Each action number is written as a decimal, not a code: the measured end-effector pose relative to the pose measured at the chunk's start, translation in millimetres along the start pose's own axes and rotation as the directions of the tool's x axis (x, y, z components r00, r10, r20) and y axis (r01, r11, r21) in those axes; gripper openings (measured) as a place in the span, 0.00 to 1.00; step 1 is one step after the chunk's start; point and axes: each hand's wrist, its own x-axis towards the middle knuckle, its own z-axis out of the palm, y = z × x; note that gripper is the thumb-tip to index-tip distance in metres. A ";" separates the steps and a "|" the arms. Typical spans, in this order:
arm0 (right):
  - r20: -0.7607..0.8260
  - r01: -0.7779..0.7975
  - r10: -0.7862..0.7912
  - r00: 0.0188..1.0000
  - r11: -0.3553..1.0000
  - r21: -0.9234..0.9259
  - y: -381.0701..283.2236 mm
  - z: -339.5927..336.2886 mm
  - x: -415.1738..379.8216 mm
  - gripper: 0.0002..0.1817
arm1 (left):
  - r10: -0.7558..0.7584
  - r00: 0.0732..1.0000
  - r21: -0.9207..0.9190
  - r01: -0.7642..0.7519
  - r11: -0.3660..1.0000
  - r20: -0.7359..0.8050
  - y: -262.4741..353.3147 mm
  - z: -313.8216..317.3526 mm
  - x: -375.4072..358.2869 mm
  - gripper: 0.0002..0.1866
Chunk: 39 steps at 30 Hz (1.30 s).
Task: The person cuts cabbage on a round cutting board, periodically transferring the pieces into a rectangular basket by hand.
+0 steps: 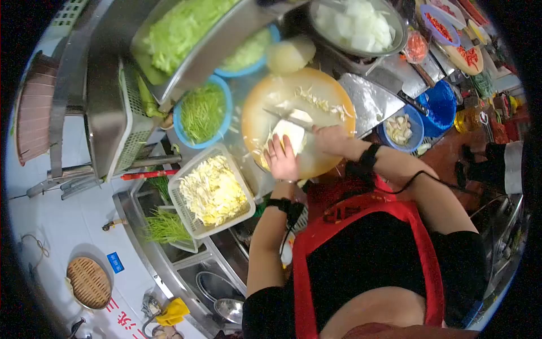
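Observation:
On the round orange-rimmed cutting board lies a pale yellow-white piece of what looks like napa cabbage. My left hand presses its fingers over the piece and holds it against the board. Closed round a handle, my right hand grips a kitchen knife, whose blade lies across the cabbage just beyond my left fingertips. Thin shreds are scattered on the far part of the board. Left of the board, a white plastic basket holds a heap of shredded cabbage.
Blue-rimmed bowls of green shreds and a metal tray stand beyond and left. A second knife lies right of the board, near a bowl of garlic and a blue bucket. A metal sink is at left.

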 end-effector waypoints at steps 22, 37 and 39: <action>-0.515 -0.057 0.382 0.768 0.841 0.539 95.2 -50.4 -143.2 0.13 | 0.067 0.944 -0.062 -0.050 0.997 0.323 25.3 -0.8 114.4 0.31; -0.587 -0.017 0.424 0.690 0.820 0.572 131.2 -32.6 -205.8 0.09 | 0.352 0.929 -0.794 -0.126 0.595 0.116 181.9 3.7 43.5 0.37; -0.577 0.029 0.319 0.751 0.858 0.512 130.9 -31.8 -197.4 0.11 | 0.284 0.959 -0.558 -0.231 0.797 0.009 147.7 -3.2 42.6 0.34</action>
